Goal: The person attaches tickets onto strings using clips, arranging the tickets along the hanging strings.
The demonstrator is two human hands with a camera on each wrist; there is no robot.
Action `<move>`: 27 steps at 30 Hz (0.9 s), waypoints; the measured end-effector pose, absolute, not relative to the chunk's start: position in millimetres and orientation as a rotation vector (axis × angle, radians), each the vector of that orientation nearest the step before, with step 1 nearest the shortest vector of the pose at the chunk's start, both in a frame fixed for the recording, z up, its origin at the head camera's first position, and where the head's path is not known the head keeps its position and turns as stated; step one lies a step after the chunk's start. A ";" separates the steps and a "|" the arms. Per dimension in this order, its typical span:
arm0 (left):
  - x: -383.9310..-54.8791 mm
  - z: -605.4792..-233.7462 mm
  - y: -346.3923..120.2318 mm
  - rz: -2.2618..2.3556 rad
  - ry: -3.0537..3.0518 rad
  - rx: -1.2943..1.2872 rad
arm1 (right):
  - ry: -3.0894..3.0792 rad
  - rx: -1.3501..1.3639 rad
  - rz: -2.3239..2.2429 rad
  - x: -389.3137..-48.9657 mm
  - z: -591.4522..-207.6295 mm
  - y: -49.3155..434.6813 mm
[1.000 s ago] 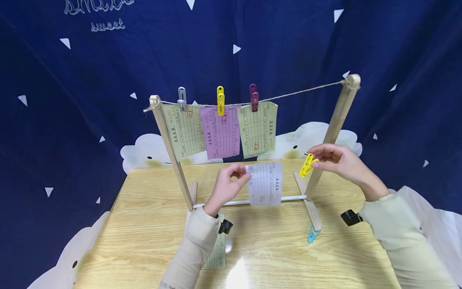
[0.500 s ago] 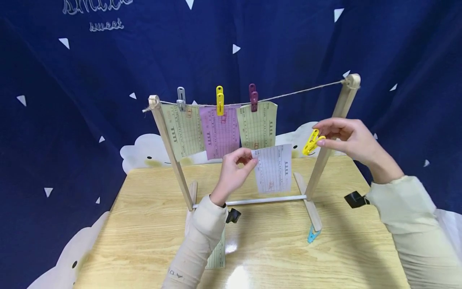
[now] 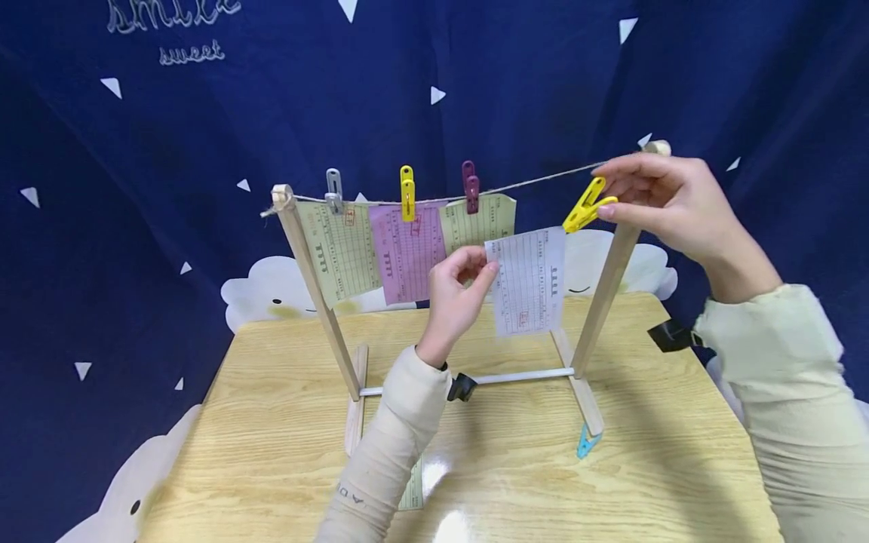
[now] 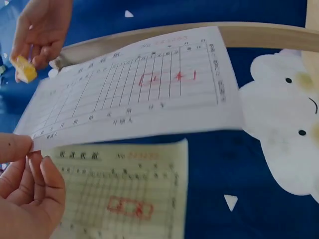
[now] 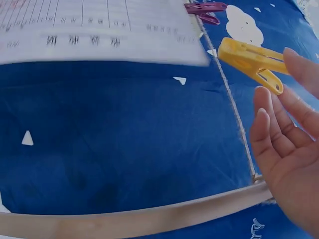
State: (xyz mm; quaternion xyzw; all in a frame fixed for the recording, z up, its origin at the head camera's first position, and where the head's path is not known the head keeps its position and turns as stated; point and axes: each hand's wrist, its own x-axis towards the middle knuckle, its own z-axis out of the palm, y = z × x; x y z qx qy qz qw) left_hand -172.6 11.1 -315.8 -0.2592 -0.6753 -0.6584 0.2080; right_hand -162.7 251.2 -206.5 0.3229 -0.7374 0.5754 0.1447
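My left hand (image 3: pixel 458 298) pinches a white printed slip (image 3: pixel 528 283) by its upper left corner, and the slip hangs below the string (image 3: pixel 536 179). In the left wrist view the slip (image 4: pixel 134 89) spreads out in front of a light green slip (image 4: pixel 119 194). Up at the right post, my right hand (image 3: pixel 679 207) pinches a yellow clothespin (image 3: pixel 587 205) between thumb and fingers by its handles. The right wrist view has the clothespin (image 5: pixel 251 62) near the string (image 5: pixel 229 97), apart from the slip's edge.
On the string hang a green slip (image 3: pixel 339 249) under a grey clothespin (image 3: pixel 333 191), a pink slip (image 3: pixel 407 264) under a yellow clothespin, and another green slip under a maroon one (image 3: pixel 471 186). A blue clothespin (image 3: pixel 587 442) lies by the wooden stand's right foot. Another slip (image 3: pixel 412 489) lies on the table.
Both hands have risen toward the string, the left also moving right. The white slip now overlaps the right green slip's lower part, and the yellow clothespin has come up to the slip's upper right corner.
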 end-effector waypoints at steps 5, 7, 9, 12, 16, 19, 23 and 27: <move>-175.9 -306.0 21.8 -1.835 -1.810 -0.687 | -2.214 0.867 1.500 -166.3 -192.4 245.9; -178.1 -301.4 25.4 -1.840 -1.793 -0.671 | -2.236 0.847 1.455 -168.2 -186.9 243.5; -180.5 -296.9 28.4 -1.845 -1.784 -0.654 | -2.239 0.841 1.426 -170.6 -181.2 241.3; -184.3 -291.5 32.0 -1.853 -1.772 -0.620 | -2.213 0.845 1.444 -174.3 -173.3 237.9; -187.2 -287.6 33.9 -1.879 -1.751 -0.572 | -2.231 0.795 1.417 -178.8 -165.5 232.5; -188.7 -286.4 34.4 -1.884 -1.753 -0.533 | -2.256 0.740 1.382 -181.2 -161.2 229.3; -190.3 -285.2 35.5 -1.882 -1.763 -0.486 | -2.265 0.684 1.356 -183.8 -158.7 226.8; -192.3 -284.1 37.1 -1.906 -1.753 -0.456 | -2.267 0.659 1.345 -187.6 -159.8 224.6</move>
